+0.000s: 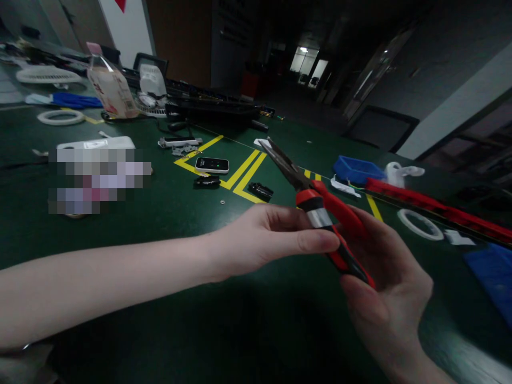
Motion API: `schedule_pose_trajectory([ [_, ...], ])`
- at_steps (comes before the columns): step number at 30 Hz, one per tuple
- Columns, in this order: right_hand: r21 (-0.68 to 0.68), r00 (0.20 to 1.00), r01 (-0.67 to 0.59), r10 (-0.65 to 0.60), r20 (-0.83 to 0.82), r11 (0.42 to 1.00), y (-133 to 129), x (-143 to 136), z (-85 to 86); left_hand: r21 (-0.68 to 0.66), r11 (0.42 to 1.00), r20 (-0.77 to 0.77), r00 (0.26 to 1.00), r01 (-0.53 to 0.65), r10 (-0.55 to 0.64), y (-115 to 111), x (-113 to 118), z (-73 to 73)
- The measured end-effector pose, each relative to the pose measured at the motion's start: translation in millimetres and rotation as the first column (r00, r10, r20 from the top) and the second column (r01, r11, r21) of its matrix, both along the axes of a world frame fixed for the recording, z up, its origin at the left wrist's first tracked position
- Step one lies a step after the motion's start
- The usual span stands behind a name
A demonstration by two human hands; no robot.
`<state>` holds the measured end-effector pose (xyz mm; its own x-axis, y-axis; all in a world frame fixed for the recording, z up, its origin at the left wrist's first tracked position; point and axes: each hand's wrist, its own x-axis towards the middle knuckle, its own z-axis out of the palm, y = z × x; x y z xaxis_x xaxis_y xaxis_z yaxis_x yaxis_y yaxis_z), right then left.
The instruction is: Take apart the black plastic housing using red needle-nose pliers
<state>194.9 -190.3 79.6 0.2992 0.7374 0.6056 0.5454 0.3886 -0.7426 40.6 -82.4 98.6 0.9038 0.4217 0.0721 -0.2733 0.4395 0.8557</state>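
A pair of long-nose pliers [319,217] with red and black handles is held above the green table, its dark jaws pointing up and to the left. My left hand [276,234] pinches one handle, the thumb lying across it just below a silver band. Around the lower handles curls my right hand [394,277], thumb near the handle ends; its fingers are partly hidden behind the tool. The jaws look nearly closed, with nothing visible between them. Beyond my left hand lie two small black parts [261,190] and a white-edged black device [212,165] with a green light.
Yellow tape [248,173] marks the green tabletop [180,224]. On the right are a blue bin [358,169], a long red strip [436,205], and a white ring [420,224]. A drink bottle [110,88] stands at the back left, near a white box [96,143].
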Motion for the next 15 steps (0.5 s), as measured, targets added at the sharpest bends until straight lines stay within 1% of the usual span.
schedule_pose_trajectory([
  [3,0.125,0.993,0.093,-0.101,0.059,0.988,9,2,2.2,-0.094,0.996,0.045,0.999,-0.007,0.011,2,4,-5.1],
  [5,0.189,0.984,0.121,-0.144,0.109,0.974,15,4,1.5,-0.139,0.99,0.031,0.999,-0.03,0.035,1,5,-8.7],
  [7,0.181,0.99,0.077,-0.097,0.104,0.981,20,3,-1.8,-0.174,0.983,-0.006,0.998,-0.062,0.061,0,3,-12.6],
  [9,0.15,1.0,0.011,-0.015,0.023,0.989,26,0,-8.1,-0.178,0.98,-0.044,0.996,-0.089,0.082,-1,1,-17.1],
  [12,0.149,0.995,-0.03,0.044,-0.094,0.988,35,-10,-18.6,-0.106,0.991,-0.065,0.995,-0.079,0.073,-2,-2,-24.4],
  [15,0.135,0.989,-0.07,0.086,-0.121,0.988,42,-19,-20.9,0.065,0.997,-0.081,0.995,-0.046,0.051,3,-7,-28.4],
])
